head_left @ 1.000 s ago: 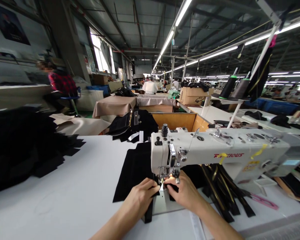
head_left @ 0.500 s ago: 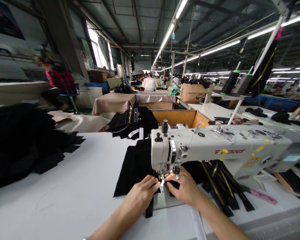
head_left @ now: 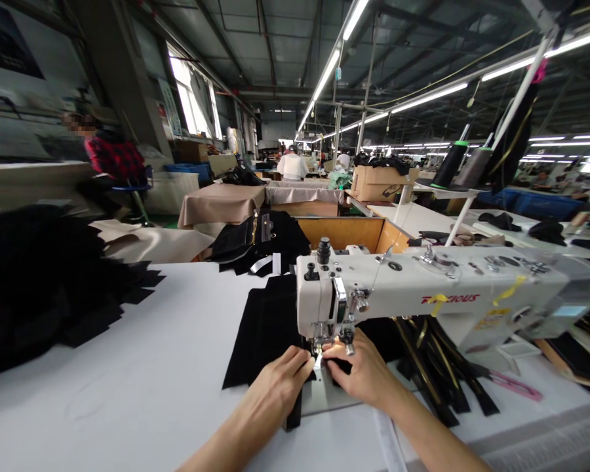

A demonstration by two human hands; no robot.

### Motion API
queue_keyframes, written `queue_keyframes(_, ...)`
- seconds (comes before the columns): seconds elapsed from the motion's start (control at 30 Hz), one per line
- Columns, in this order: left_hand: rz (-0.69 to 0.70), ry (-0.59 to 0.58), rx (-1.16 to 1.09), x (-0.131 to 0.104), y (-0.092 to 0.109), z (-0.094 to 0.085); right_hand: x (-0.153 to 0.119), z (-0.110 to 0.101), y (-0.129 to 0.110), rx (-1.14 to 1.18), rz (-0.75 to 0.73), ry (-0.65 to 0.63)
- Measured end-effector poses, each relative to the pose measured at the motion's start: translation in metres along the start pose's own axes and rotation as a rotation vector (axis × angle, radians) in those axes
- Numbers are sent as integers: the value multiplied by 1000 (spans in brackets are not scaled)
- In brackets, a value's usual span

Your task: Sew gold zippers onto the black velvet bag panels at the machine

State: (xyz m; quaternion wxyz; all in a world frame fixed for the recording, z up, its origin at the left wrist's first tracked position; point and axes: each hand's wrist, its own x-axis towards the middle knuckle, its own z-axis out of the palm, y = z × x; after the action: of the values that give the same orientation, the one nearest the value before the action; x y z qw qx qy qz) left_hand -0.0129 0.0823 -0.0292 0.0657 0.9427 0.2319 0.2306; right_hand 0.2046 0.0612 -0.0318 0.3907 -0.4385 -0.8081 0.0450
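Note:
A white sewing machine (head_left: pixel 452 282) stands on the white table, its needle area lit by a small lamp. Black fabric (head_left: pixel 260 328) lies flat to the left of the machine head and passes under it. My left hand (head_left: pixel 282 380) presses on this fabric with fingers together, just left of the presser foot. On the other side of the foot, my right hand (head_left: pixel 361 370) has thumb and fingers closed at the fabric's edge, partly behind the machine's tension knob. Both hands' fingertips are close together, near the needle. Black zipper strips (head_left: pixel 432 373) with gold teeth lie right of my right hand.
A large black fabric pile (head_left: pixel 44 282) covers the table's left side. Pink-handled scissors (head_left: pixel 516 385) lie at the right. Beyond the machine are a black bag piece (head_left: pixel 260 239), a wooden bin (head_left: pixel 344 231) and thread cones (head_left: pixel 452 164). A person in red plaid (head_left: pixel 115 157) sits far left.
The camera view has shifted slightly. Both hands stay at the needle area in nearly the same pose, and the fabric shows no clear movement.

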Motion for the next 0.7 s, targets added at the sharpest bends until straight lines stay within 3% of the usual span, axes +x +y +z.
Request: queue_keyframes(0.7, 40, 85, 71, -1, -6, 10, 0, 4, 4, -79, 38, -20)
